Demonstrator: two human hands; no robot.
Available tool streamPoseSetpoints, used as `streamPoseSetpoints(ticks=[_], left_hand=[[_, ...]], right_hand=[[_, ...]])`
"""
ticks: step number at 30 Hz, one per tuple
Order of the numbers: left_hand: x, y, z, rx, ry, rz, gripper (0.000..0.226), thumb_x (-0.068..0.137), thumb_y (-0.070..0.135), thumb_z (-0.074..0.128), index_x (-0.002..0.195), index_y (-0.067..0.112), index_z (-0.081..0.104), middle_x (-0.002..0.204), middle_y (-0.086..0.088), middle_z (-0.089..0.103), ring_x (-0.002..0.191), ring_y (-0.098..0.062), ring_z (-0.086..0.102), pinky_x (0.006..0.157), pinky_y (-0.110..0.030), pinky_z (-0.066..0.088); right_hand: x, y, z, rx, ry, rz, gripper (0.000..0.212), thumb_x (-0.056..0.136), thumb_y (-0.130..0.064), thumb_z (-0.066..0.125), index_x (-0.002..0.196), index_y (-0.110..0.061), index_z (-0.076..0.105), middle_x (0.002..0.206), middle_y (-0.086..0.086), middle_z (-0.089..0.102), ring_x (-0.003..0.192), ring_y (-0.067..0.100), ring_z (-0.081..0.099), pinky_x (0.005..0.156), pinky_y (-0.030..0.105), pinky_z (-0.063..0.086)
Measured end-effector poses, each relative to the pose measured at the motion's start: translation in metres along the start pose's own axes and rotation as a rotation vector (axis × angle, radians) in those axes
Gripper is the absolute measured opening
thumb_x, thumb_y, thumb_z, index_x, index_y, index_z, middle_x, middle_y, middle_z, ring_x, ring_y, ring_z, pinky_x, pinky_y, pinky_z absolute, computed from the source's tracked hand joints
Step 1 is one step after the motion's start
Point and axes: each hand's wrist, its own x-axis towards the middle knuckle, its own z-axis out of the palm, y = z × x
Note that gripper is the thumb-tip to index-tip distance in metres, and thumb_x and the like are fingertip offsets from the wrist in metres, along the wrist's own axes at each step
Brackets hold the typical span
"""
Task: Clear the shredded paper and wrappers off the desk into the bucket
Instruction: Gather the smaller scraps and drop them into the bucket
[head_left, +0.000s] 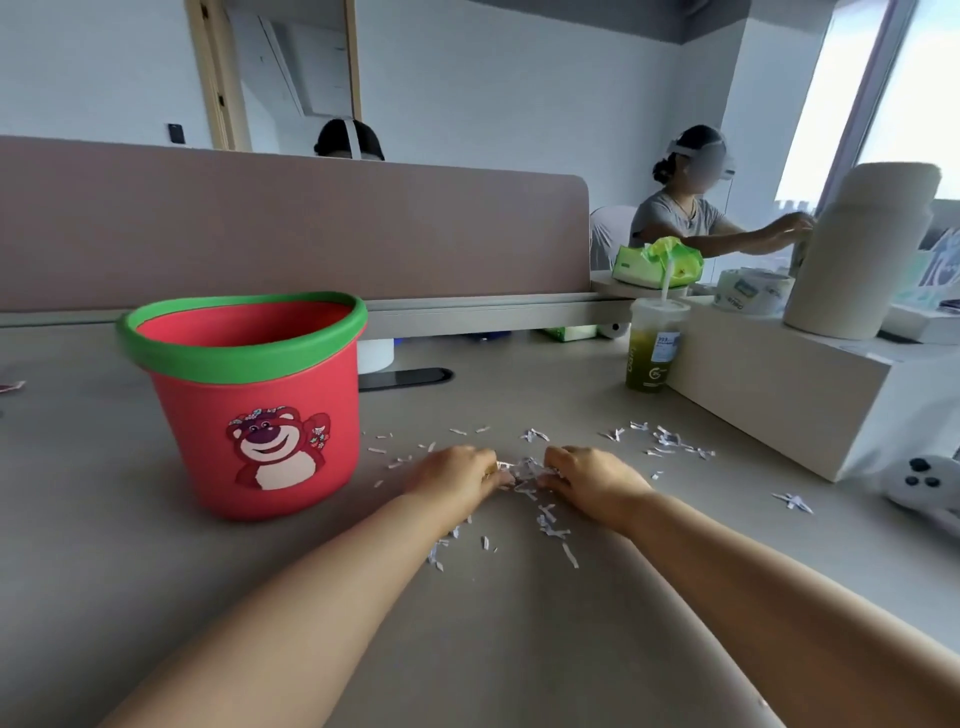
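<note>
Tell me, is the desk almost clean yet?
Not yet. Both hands, left hand and right hand, are scooping a little pile of shredded paper together on the desk. No paper shows inside the red bucket, though its bottom is hidden. Still left: loose scraps by the white box, more near the wrists, and a wrapper at the far left edge.
</note>
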Motion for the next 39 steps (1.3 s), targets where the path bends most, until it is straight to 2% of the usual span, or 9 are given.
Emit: streamPoseSetpoints(ticks=[5,14,18,21,23,27,32,36,39], left_hand=[[-0.009,0.002,-0.017,-0.18,0.128,-0.037,0.039,0.093,0.042,0.042,0.072,0.01,0.047,0.081,-0.022,0.063,0.074,-0.035,0.057,0.06,-0.033,0.033],[-0.016,0.007,-0.133,-0.346,0.577,0.038,0.033,0.093,0.033,0.046,0.091,0.004,0.063,0.049,0.005,0.037,0.049,-0.016,0.036,0.054,-0.029,0.021],[-0.02,-0.016,-0.187,-0.303,0.74,0.024,0.038,0.093,0.035,0.045,0.101,0.003,0.064,0.05,0.007,0.04,0.046,-0.008,0.039,0.049,-0.026,0.029],[-0.029,-0.056,-0.203,-0.271,0.799,-0.076,0.037,0.093,0.034,0.046,0.101,0.003,0.065,0.052,0.001,0.046,0.054,-0.022,0.048,0.05,-0.025,0.029],[-0.037,-0.083,-0.207,-0.253,0.78,-0.149,0.036,0.093,0.033,0.046,0.102,0.003,0.064,0.056,-0.006,0.051,0.061,-0.028,0.049,0.05,-0.028,0.03],[-0.037,-0.111,-0.208,-0.272,0.669,-0.243,0.035,0.094,0.032,0.045,0.106,0.003,0.061,0.075,0.0,0.055,0.067,-0.015,0.049,0.053,-0.02,0.034],[-0.035,-0.133,-0.205,-0.169,0.201,-0.366,0.031,0.083,0.048,0.057,0.078,0.018,0.05,0.074,0.001,0.054,0.071,-0.02,0.052,0.062,-0.033,0.041],[-0.044,-0.13,-0.218,-0.183,-0.091,-0.347,0.058,0.077,0.053,0.062,0.119,0.015,0.05,0.095,-0.001,0.064,0.081,-0.018,0.06,0.076,-0.034,0.051],[-0.051,-0.127,-0.226,-0.092,-0.128,-0.319,0.069,0.08,0.059,0.053,0.136,0.021,0.038,0.133,-0.002,0.053,0.113,-0.017,0.053,0.091,-0.026,0.041]], right_hand=[[-0.003,-0.008,-0.014,0.27,0.147,0.063,0.032,0.09,-0.029,0.053,0.06,-0.022,0.041,0.062,0.006,0.051,0.058,0.023,0.049,0.055,0.026,0.035],[0.031,-0.068,-0.098,0.509,0.514,-0.095,0.022,0.09,-0.024,0.052,0.074,-0.009,0.053,0.052,-0.003,0.047,0.047,0.009,0.045,0.049,0.024,0.028],[0.055,-0.109,-0.131,0.568,0.627,-0.214,0.023,0.092,-0.022,0.05,0.072,-0.009,0.049,0.053,-0.002,0.046,0.042,0.002,0.046,0.043,0.006,0.035],[0.075,-0.14,-0.135,0.602,0.626,-0.277,0.025,0.092,-0.024,0.049,0.073,-0.008,0.05,0.052,-0.005,0.044,0.043,0.0,0.05,0.045,0.005,0.036],[0.091,-0.164,-0.131,0.629,0.599,-0.318,0.025,0.092,-0.025,0.049,0.074,-0.007,0.051,0.053,-0.005,0.045,0.048,0.003,0.044,0.046,0.006,0.035],[0.118,-0.204,-0.131,0.702,0.58,-0.361,0.025,0.092,-0.027,0.049,0.073,-0.01,0.049,0.055,-0.004,0.046,0.052,0.01,0.043,0.044,0.008,0.033],[0.131,-0.225,-0.13,0.763,0.586,-0.384,0.025,0.092,-0.027,0.049,0.076,-0.007,0.051,0.054,-0.006,0.047,0.049,0.002,0.043,0.043,0.005,0.036],[0.133,-0.23,-0.126,0.758,0.572,-0.396,0.027,0.092,-0.027,0.049,0.075,-0.006,0.05,0.053,-0.005,0.044,0.045,0.003,0.042,0.041,0.006,0.035],[0.135,-0.231,-0.122,0.74,0.551,-0.396,0.032,0.092,-0.028,0.049,0.076,0.0,0.052,0.054,-0.003,0.042,0.049,0.008,0.038,0.043,0.006,0.035]])
